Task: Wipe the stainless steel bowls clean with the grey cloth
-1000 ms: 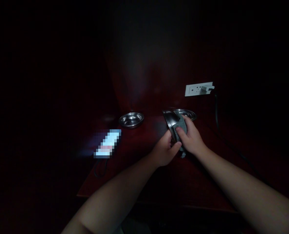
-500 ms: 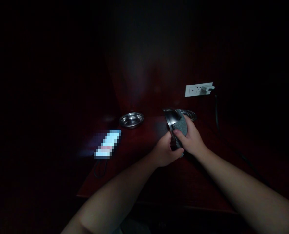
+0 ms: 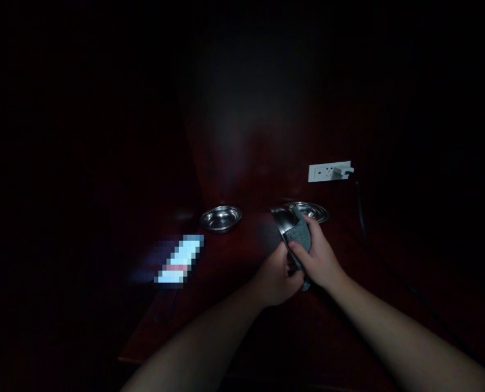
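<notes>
A shiny metal bowl [image 3: 283, 219] is tipped on its side between my hands, its rim facing left. My left hand [image 3: 277, 275] grips its lower edge, with the fingertips partly hidden behind the bowl. Against the bowl's outer side, my right hand [image 3: 318, 253] presses a grey-green cloth [image 3: 300, 234], thumb toward me and fingers over the far side. A loose end of the cloth hangs below, close to my left thumb.
On the dark red table [image 3: 226, 261] stands a second metal bowl [image 3: 221, 219] at left. Metal dishware [image 3: 318, 211] lies behind my right hand. A lit phone [image 3: 180, 261], blurred out, rests near the left edge. A wall socket [image 3: 328, 172] holds a plug with a black cable [image 3: 361, 212].
The whole view has shifted, so everything sits lower. The cloth and my right hand have slid a little along the bowl's outside, and more of the dishware behind now shows.
</notes>
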`<state>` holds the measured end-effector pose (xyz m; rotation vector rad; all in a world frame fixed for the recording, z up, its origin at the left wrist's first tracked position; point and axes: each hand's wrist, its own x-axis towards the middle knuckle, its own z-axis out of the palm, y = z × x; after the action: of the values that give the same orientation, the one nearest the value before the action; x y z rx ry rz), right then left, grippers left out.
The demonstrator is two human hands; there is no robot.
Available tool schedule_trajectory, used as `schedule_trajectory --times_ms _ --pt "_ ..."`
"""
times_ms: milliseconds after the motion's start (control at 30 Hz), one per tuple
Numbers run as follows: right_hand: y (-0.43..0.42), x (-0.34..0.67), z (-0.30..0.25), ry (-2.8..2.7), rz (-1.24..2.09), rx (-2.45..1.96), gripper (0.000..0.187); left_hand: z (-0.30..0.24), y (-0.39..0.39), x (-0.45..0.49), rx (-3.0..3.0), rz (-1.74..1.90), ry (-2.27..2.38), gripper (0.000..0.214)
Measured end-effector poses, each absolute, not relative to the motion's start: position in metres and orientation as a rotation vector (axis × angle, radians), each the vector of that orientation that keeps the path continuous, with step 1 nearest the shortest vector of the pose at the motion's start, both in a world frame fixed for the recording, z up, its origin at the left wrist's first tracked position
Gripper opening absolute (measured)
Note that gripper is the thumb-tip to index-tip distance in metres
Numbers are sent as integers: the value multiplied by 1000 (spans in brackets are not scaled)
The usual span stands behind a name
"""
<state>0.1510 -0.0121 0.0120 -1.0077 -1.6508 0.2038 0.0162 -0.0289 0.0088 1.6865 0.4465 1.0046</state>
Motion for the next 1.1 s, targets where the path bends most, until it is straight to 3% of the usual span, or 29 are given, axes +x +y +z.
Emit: schedule_trajectory --times_ms 133,400,700,900,1100 --pt "-12 150 11 -1656 165 -964 54 11 -30 16 1682 1041 486 53" --pt "-12 149 15 -1660 103 -1081 55 17 -31 16 1412 1041 352 66" --pt "-15 151 20 -1696 -42 -1025 60 22 -32 13 1213 1164 395 53" --pt "-16 153 24 -1732 -108 -945 53 23 -29 12 1224 1233 451 48" --pt "-15 157 25 -1863 -70 -912 62 24 -28 12 1218 1263 526 42"
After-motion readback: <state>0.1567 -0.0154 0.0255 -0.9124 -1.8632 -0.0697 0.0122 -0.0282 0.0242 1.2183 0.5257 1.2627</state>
